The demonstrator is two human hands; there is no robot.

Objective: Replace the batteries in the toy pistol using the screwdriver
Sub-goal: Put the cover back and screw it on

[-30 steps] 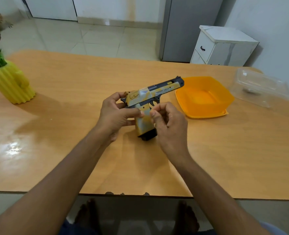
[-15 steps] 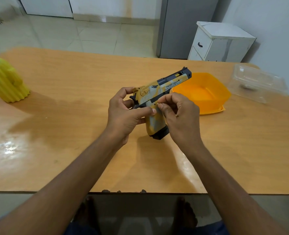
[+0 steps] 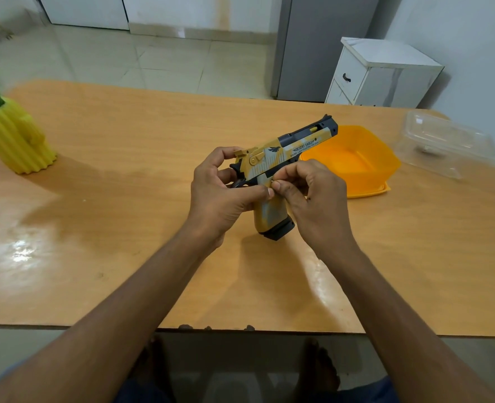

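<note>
Toy pistol (image 3: 281, 158): yellow and grey with a dark slide, held upright above the wooden table (image 3: 124, 228), its dark grip base low and close to the tabletop, muzzle pointing up and away toward the orange bowl (image 3: 353, 158).
Left hand (image 3: 220, 193): fingers curled round the rear of the pistol, thumb laid across the top of the grip; a firm hold.
Right hand (image 3: 313, 199): fingers curled, thumb and forefinger pinched together against the pistol's side just in front of the left thumb; whether they nip a small part or only press the body I cannot tell.
Screwdriver: not visible anywhere on the table.
Orange bowl: just behind the pistol, on its own orange lid or tray.
Clear plastic box (image 3: 444, 144): beyond the bowl, well away from the pistol, with something small and dark inside that is too blurred to name.
Yellow ribbed planter (image 3: 16, 138): far from the pistol, at the table's opposite end.
Step in hand: probably feeling for the battery cover or its screw.
Risk, small part: a screw worked loose by fingertips could drop and roll off the table edge, since nothing sits beneath the pistol to catch it.
Risk, cover: prying with nails rather than the tool could snap a plastic tab.
Risk, grip: pressure from the right hand could twist the pistol out of the left.
</note>
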